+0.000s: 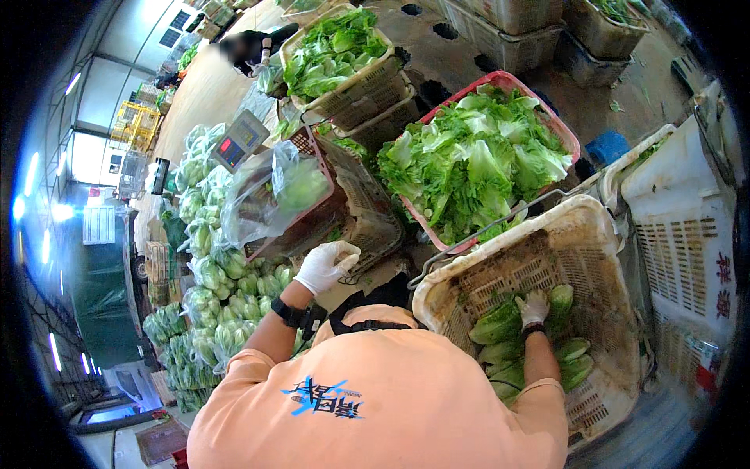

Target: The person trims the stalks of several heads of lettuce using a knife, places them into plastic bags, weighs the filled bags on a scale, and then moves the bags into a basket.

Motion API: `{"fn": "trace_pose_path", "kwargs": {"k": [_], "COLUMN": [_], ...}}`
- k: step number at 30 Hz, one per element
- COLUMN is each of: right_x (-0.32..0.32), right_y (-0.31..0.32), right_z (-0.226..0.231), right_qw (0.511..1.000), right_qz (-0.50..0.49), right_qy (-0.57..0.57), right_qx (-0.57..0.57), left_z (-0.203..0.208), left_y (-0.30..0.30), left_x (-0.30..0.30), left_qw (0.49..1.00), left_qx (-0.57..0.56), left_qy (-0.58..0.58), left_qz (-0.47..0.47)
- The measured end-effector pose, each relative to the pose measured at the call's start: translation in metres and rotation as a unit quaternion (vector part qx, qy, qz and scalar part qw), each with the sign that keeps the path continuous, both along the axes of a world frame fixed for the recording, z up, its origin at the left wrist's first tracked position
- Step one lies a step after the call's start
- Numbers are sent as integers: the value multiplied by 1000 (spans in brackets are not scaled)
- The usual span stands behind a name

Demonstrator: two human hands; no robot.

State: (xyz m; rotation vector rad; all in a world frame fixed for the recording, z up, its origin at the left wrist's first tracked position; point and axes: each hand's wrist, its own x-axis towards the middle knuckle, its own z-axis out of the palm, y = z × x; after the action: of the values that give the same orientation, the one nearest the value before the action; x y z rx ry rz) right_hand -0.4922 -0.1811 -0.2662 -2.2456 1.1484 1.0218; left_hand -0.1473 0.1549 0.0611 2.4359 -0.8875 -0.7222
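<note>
My left hand, in a white glove, is raised beside a crate with its fingers curled in; nothing shows in it. Down inside a large dirty white basket, my right hand, also gloved, grips a head of romaine-like lettuce. Its fingertips are partly hidden among the leaves. Several more green lettuce heads lie around that hand on the basket's floor. Left of my left hand, a clear plastic bag with greens in it drapes over a reddish crate.
A red-rimmed crate heaped with loose leaves stands ahead. A metal hook rod crosses in front of the basket. A scale display rises beyond the bag. Bagged lettuces are piled at left. Farther off, a person bends near stacked crates.
</note>
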Motion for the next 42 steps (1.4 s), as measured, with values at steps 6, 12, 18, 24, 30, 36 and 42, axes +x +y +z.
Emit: {"fn": "trace_pose_path", "kwargs": {"k": [6, 12, 18, 24, 30, 36, 42], "right_x": [-28, -3, 12, 4, 3, -14, -41], "right_y": [84, 116, 113, 108, 119, 161, 191], "right_z": [-95, 63, 44, 59, 73, 3, -106], "right_qw": [906, 978, 943, 939, 941, 918, 910], "right_qz": [403, 208, 275, 313, 268, 367, 395], "right_qy": [55, 1, -180, -126, -126, -44, -125], "right_qx": [-115, 9, -61, 61, 161, 143, 11], "left_z": [16, 1, -18, -14, -10, -23, -29], "left_y": [5, 43, 64, 70, 80, 94, 100], "left_x": [10, -9, -9, -14, -23, -29, -28], "left_qw": [999, 996, 995, 993, 984, 981, 984], "left_qx": [12, 68, 85, 105, 164, 180, 151], "left_qy": [-40, 8, -51, 17, 38, 39, 59], "left_qz": [7, 47, -23, 48, 63, 53, 74]}}
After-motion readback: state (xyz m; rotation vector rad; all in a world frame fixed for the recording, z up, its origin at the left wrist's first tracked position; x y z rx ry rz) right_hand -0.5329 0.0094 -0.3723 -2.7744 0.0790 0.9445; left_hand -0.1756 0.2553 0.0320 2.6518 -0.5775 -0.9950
